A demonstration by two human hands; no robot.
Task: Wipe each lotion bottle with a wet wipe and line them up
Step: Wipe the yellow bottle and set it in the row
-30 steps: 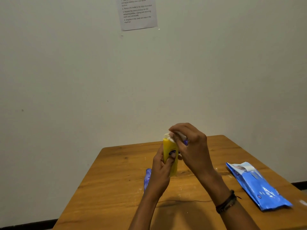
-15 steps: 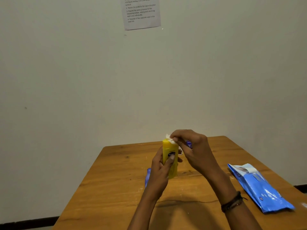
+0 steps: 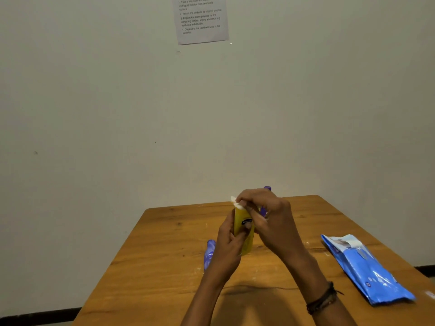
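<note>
Left hand (image 3: 231, 243) grips the yellow lotion bottle (image 3: 243, 231) upright above the wooden counter (image 3: 164, 250); right hand (image 3: 266, 215) pinches a white wet wipe (image 3: 235, 201) against its top. Risk: smooth, damp plastic may slip from the one-hand grip and knock the purple bottle (image 3: 209, 254) lying just beside. Another purple bottle (image 3: 267, 188) stands behind, mostly hidden. Glossy blue wipe pack (image 3: 367, 269), soft and creased, lies well apart on the right.

- right hand (image 3: 270, 220) has slid down from the top of the yellow bottle (image 3: 243, 234) onto its upper side
- white wipe (image 3: 235, 201) now pokes out at bottle's top-left
- purple bottle cap (image 3: 267, 188) now visible behind right hand
</note>
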